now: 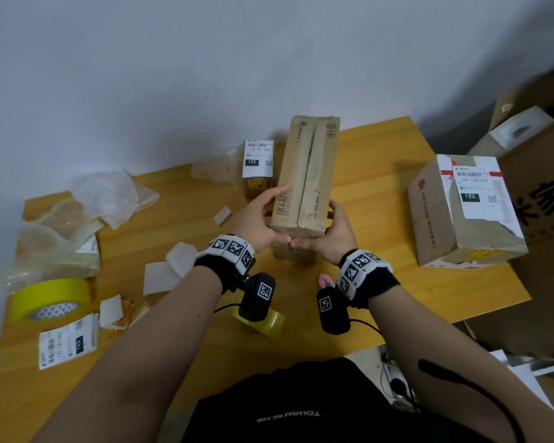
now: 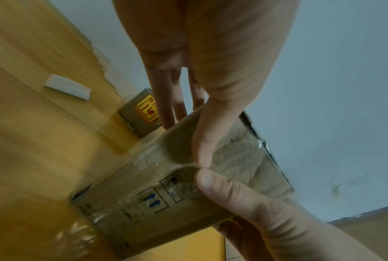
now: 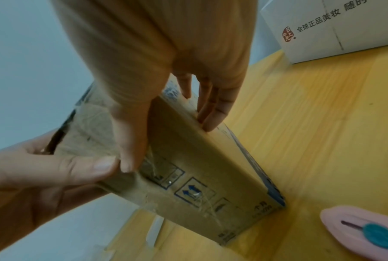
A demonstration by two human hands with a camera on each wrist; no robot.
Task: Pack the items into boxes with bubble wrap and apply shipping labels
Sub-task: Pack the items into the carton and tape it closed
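Currently both hands, left hand (image 1: 253,219) and right hand (image 1: 328,236), fingers (image 2: 200,141) clamped round the tall box (image 1: 304,174); unlabelled; next: lay flat, grab label sheet (image 1: 68,343) left of fingers.

— The tall box (image 1: 304,174) stands on end; its foot is hidden behind the left hand (image 1: 256,219) and right hand (image 1: 330,231).

— And that clear tape roll (image 1: 266,321)?

— Half covered by the wrist camera. The loose label (image 1: 68,343) has print too small to read, and the pink cutter (image 3: 363,231) runs off the frame's edge.
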